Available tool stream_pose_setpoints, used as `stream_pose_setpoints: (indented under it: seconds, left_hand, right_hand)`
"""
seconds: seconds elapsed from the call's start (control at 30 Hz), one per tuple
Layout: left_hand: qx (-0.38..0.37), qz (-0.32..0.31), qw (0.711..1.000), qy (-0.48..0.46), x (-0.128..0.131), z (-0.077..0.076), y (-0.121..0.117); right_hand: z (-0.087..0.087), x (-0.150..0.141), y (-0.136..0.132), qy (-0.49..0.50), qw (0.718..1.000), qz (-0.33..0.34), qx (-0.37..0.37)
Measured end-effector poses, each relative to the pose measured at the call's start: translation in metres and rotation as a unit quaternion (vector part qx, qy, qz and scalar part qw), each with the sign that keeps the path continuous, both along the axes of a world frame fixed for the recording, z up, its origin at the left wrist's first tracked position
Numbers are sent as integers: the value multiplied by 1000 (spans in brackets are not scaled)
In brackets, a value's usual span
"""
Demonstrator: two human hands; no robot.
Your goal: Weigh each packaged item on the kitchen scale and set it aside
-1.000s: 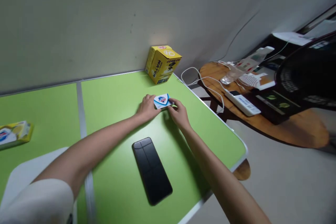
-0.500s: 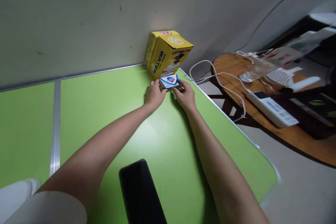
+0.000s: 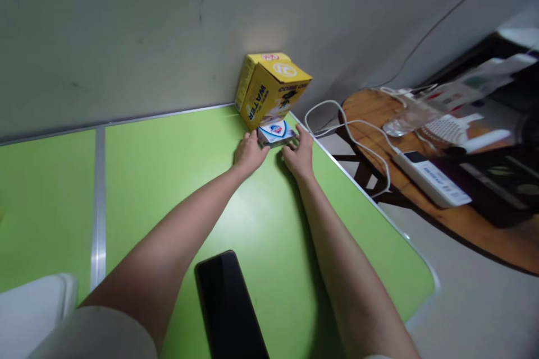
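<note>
A small white and blue soap box (image 3: 275,132) lies on the green table (image 3: 177,179), right against the foot of a yellow carton (image 3: 272,92) in the far corner by the wall. My left hand (image 3: 249,152) grips the box's left end with curled fingers. My right hand (image 3: 300,152) grips its right end, fingers closed on the side. Both arms reach far forward across the table.
A black phone (image 3: 229,308) lies face up near me between my arms. Right of the table stands a low wooden table (image 3: 497,235) with a white power strip (image 3: 432,179), white cables (image 3: 345,123) and a plastic bottle. The grey wall runs along the table's far edge.
Both hands have slid the soap box away from me across the table until it rests against the yellow carton. The view has moved forward with them.
</note>
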State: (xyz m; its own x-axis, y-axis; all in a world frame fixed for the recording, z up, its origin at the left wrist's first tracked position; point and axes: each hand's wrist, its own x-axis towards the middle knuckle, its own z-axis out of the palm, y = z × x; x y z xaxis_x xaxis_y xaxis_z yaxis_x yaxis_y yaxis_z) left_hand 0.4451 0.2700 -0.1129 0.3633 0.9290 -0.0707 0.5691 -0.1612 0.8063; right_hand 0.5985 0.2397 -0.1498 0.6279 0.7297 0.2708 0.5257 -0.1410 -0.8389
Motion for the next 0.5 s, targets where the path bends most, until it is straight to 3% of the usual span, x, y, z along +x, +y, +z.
stream_pose_setpoints:
  seconds: [0.1, 0.2, 0.37, 0.43, 0.5]
  left_hand:
    - [-43, -36, 998, -32, -13, 4, -10]
    - [-66, -74, 994, -38, -43, 11, -28]
    - [-90, -154, 983, -39, -142, 32, -61]
    - [-72, -169, 982, -34, -193, 45, -78]
    - [-43, -185, 981, -32, -245, 60, -99]
  right_hand:
    - [16, -12, -13, 47, 992, -119, -6]
    - [27, -37, -38, 71, 991, -113, -13]
    - [40, -111, -88, 151, 984, 69, -63]
    - [54, -154, -102, 177, 955, 216, -99]
    - [76, -204, -109, 175, 908, 359, -126]
